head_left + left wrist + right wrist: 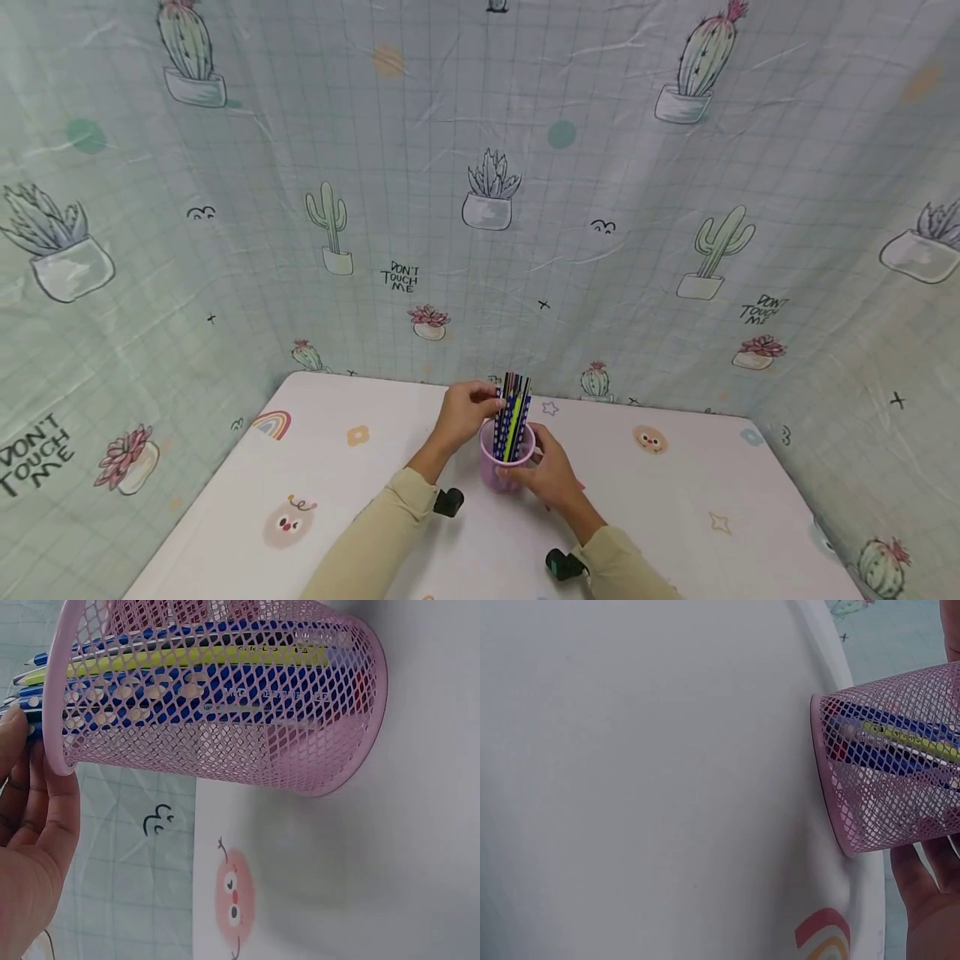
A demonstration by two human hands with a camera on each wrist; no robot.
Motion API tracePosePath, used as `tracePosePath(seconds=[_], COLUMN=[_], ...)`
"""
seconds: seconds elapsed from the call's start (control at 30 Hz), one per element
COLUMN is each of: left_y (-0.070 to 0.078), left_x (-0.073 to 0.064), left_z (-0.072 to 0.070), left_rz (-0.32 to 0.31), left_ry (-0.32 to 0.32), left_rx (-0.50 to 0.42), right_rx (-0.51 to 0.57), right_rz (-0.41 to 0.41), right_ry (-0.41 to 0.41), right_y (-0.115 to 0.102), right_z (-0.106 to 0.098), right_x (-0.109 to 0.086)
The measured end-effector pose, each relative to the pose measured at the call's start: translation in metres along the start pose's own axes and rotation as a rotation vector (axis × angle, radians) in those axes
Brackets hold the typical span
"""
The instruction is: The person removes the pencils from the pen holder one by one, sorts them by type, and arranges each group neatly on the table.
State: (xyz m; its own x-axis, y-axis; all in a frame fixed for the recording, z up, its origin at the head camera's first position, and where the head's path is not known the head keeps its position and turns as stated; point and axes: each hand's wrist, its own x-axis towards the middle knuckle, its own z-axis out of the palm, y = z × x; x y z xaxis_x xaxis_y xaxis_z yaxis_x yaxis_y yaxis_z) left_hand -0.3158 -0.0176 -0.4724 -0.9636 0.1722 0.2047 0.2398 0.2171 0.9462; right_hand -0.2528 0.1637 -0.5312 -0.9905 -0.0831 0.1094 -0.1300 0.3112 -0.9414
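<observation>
A pink mesh pen cup [491,477] stands upright on the white table, holding several pencils and pens, among them dark blue dotted pencils [157,684] and a yellow-green pencil [172,658]. With thumb and fingers curled at the cup's right side, my right hand [552,472] grips it near the rim. My left hand [459,415] is at the upper left of the bunch. In the left wrist view its thumb [10,739] and fingers pinch the blue pencils just above the rim. The right wrist view shows the cup's base and fingers [915,881] along its side.
The white table [675,517] bears printed cartoon figures. A pale green curtain [480,108] with cactus prints hangs behind and on both sides. Small black wrist devices [450,502] sit under both forearms, near the table surface.
</observation>
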Motion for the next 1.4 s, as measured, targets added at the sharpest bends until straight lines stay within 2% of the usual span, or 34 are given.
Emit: tracePosePath(seconds=[0.23, 0.47, 0.63, 0.83, 1.03, 1.4], left_y=[0.006, 0.013, 0.021, 0.033, 0.039, 0.057], left_x=[-0.001, 0.001, 0.003, 0.005, 0.007, 0.006], left_z=[0.002, -0.001, -0.002, -0.005, -0.013, -0.034], left_rz=[-0.031, 0.01, 0.009, 0.022, 0.046, 0.036], left_ry=[0.042, 0.083, 0.108, 0.128, 0.175, 0.214], left_rx=[0.017, 0.03, 0.029, 0.026, 0.062, 0.064], right_rx=[-0.021, -0.003, -0.004, 0.003, 0.018, -0.004], right_rz=[0.014, -0.002, 0.002, -0.029, 0.001, 0.025], right_ry=[-0.003, -0.012, -0.013, -0.008, -0.025, -0.015], right_y=[0.0, 0.0, -0.001, 0.001, 0.001, -0.001], right_z=[-0.001, -0.002, -0.003, -0.003, -0.001, -0.002], right_x=[-0.001, -0.001, -0.001, 0.0, 0.0, 0.0])
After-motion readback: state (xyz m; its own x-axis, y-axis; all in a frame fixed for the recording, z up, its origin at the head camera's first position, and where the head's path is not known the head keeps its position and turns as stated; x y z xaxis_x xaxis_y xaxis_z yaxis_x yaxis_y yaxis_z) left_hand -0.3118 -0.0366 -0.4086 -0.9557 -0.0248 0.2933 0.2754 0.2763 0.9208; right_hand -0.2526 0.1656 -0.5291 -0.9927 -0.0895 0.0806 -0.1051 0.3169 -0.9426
